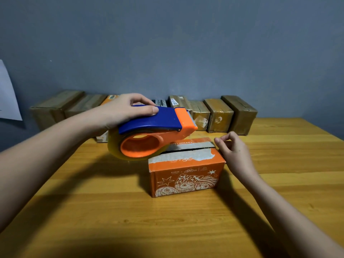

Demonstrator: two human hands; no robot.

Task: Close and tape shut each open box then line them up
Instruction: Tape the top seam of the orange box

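Head view, left hand [119, 110] curled around tape dispenser [154, 131] above orange box [186, 170], right hand [234, 151] pinching tape end, wooden table [93, 192].

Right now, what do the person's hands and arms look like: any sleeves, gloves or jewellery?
Both forearms are bare up to the frame edge, with no sleeve in view. The left hand and right hand wear no gloves, and no rings, watch or wristband show.
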